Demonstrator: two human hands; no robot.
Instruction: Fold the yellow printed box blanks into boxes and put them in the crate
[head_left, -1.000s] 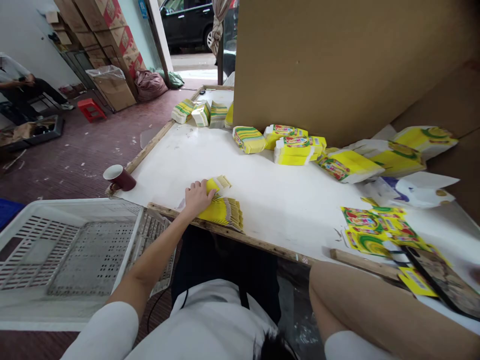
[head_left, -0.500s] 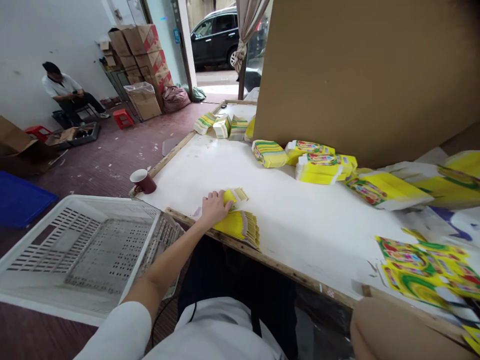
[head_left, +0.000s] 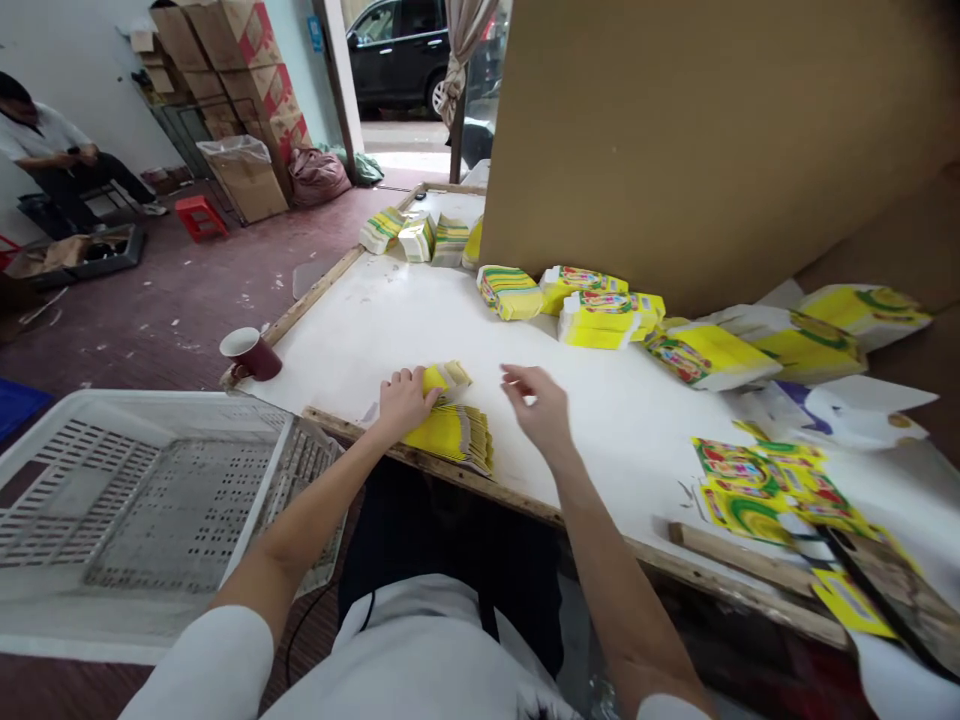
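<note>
My left hand (head_left: 403, 400) rests on a stack of flat yellow cartons (head_left: 450, 432) at the near edge of the white table (head_left: 585, 420); its fingers curl over the top carton (head_left: 444, 377), which is partly folded up. My right hand (head_left: 537, 405) hovers just right of the stack, fingers loosely spread and holding nothing. Bundles of the same yellow printed cartons (head_left: 604, 315) lie along the far side of the table against a tall cardboard sheet (head_left: 675, 140).
A white slotted plastic crate (head_left: 135, 500) stands to my left. A dark red mug (head_left: 251, 352) sits at the table's left corner. Loose printed sheets (head_left: 765, 475) and a wooden strip (head_left: 742, 555) lie at right. A person (head_left: 45, 150) sits far left by stacked boxes (head_left: 225, 60).
My right hand has come up from off the table's right side and now hovers beside the stack. The left hand stays on the cartons. The camera has swung about.
</note>
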